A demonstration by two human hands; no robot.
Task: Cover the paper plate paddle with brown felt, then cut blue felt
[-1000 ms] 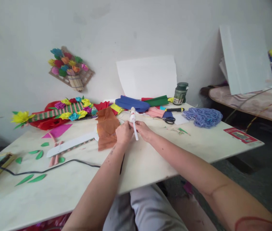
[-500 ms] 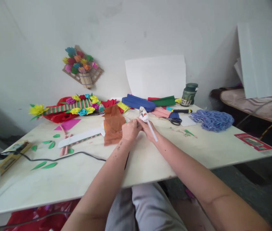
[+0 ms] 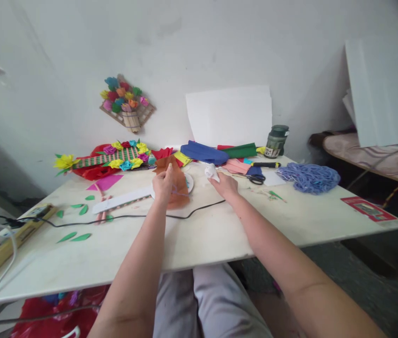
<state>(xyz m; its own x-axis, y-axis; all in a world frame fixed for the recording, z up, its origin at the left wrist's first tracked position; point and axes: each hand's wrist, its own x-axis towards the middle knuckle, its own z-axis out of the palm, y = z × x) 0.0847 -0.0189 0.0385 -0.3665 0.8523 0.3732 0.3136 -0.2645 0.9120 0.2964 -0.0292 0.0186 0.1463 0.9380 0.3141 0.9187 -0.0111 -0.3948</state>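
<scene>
At the table's left end I see a power strip (image 3: 16, 244), then green paper leaves (image 3: 81, 237) and a long white strip (image 3: 119, 203) lying across pink rolls (image 3: 101, 217). Next, the left hand (image 3: 164, 184) is pinched on the brown paper (image 3: 180, 188), which spreads over part of a white disc (image 3: 190, 182) mid-table. Just right, well apart from that hand, the white glue gun (image 3: 211, 172) sits clasped in the right hand (image 3: 226, 186). Farther right lie black scissors (image 3: 256, 179), then tangled blue yarn (image 3: 309, 178).
</scene>
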